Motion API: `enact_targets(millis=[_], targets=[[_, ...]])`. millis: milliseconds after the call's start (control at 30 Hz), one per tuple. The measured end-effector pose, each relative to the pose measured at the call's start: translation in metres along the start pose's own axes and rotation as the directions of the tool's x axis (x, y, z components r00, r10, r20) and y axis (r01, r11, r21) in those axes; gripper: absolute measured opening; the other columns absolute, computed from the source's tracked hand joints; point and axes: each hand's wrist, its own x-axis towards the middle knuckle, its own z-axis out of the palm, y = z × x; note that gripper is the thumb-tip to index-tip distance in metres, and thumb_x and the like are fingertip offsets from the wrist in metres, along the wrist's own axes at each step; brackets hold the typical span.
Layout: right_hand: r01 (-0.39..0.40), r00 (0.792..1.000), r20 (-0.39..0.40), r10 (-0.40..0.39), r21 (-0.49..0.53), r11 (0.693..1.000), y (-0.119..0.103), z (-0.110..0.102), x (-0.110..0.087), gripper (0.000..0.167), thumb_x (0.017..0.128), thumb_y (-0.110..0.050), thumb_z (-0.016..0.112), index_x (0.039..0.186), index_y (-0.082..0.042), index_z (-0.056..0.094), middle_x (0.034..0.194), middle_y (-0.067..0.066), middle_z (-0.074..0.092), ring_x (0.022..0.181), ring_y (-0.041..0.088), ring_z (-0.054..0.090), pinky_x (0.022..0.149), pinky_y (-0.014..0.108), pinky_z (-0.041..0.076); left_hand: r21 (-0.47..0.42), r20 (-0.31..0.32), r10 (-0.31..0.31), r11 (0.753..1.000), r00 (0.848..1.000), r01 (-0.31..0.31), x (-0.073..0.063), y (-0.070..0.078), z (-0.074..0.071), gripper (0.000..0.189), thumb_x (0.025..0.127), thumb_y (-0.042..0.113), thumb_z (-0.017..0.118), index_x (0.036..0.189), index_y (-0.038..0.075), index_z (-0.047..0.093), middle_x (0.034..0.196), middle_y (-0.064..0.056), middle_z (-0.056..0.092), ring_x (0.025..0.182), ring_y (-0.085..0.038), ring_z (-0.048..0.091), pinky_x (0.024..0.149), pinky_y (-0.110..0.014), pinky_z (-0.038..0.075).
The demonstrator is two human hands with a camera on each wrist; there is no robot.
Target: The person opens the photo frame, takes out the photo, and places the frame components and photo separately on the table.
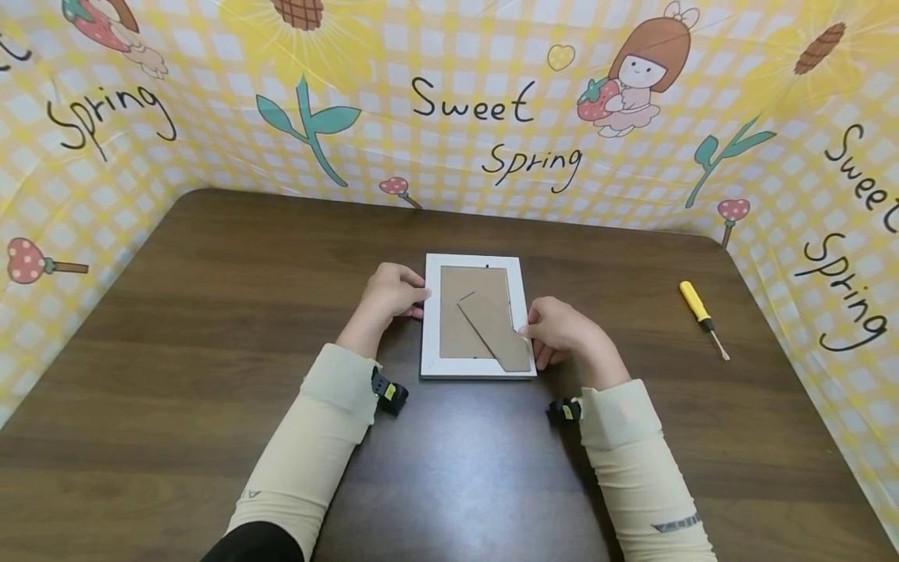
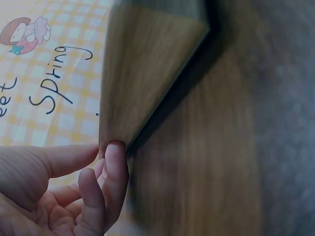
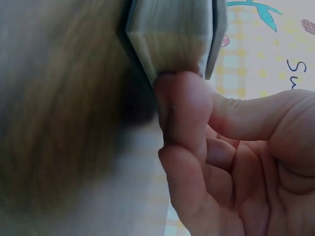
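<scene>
A white picture frame (image 1: 431, 336) is held between both hands, back side facing up in the head view. Its brown backing board (image 1: 456, 328) shows inside the white border, and a brown stand leg (image 1: 507, 343) lies slantwise across it to the lower right. My left hand (image 1: 393, 293) pinches the left side, thumb on the back face and fingertips along the side edge (image 2: 142, 73). On the opposite side my right hand (image 1: 558, 328) grips near the lower right corner. In the right wrist view, its thumb is on the back and curled fingers (image 3: 189, 103) press the side.
A screwdriver (image 1: 702, 316) with a yellow handle lies on the brown wooden table (image 1: 211, 375) to the right. A yellow checked cloth (image 1: 449, 47) with printed figures hangs behind the table and along both sides. Black straps with small cameras (image 1: 389, 393) sit at the wrists.
</scene>
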Motion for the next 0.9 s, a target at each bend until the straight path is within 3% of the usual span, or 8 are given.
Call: enact_targets(millis=[200, 333, 633, 900], targets=[[0.001, 1.0, 0.006, -0.001, 0.009, 1.0, -0.001, 0.0, 0.0, 0.016, 0.102, -0.012, 0.053, 0.104, 0.003, 0.049, 0.07, 0.015, 0.069, 0.05, 0.015, 0.065, 0.052, 0.027, 0.051, 0.026, -0.02, 0.014, 1.0, 1.0, -0.014, -0.001, 0.001, -0.002, 0.027, 0.094, 0.015, 0.068, 0.118, 0.002, 0.066, 0.103, -0.016, 0.066, 0.06, -0.01, 0.064, 0.059, -0.02, 0.051], [0.004, 1.0, 0.011, -0.005, 0.003, 1.0, 0.0, -0.002, -0.001, 0.016, 0.101, -0.013, 0.055, 0.103, 0.003, 0.051, 0.072, 0.015, 0.069, 0.053, 0.014, 0.066, 0.055, 0.027, 0.051, 0.044, 0.005, 0.02, 0.999, 1.0, -0.02, -0.005, -0.001, -0.004, 0.027, 0.096, 0.017, 0.066, 0.117, 0.001, 0.066, 0.101, -0.015, 0.066, 0.061, -0.01, 0.065, 0.06, -0.02, 0.051], [0.04, 0.999, -0.012, -0.04, -0.035, 0.999, -0.003, -0.01, -0.011, 0.028, 0.102, -0.022, 0.055, 0.112, 0.003, 0.056, 0.082, 0.016, 0.071, 0.064, 0.018, 0.07, 0.071, 0.036, 0.055, 0.216, 0.043, 0.058, 0.974, 0.997, -0.066, -0.041, -0.009, -0.017, 0.032, 0.1, 0.03, 0.06, 0.115, 0.002, 0.066, 0.1, -0.015, 0.066, 0.079, -0.02, 0.067, 0.075, -0.031, 0.052], [0.002, 0.999, -0.04, -0.004, -0.042, 0.999, -0.012, -0.012, -0.015, 0.038, 0.102, -0.029, 0.054, 0.121, 0.005, 0.057, 0.088, 0.014, 0.069, 0.073, 0.02, 0.069, 0.063, 0.029, 0.048, 0.322, 0.052, 0.047, 0.945, 0.998, -0.061, -0.062, -0.005, -0.021, 0.037, 0.099, 0.036, 0.059, 0.116, 0.004, 0.068, 0.099, -0.015, 0.07, 0.087, -0.026, 0.067, 0.075, -0.035, 0.049]])
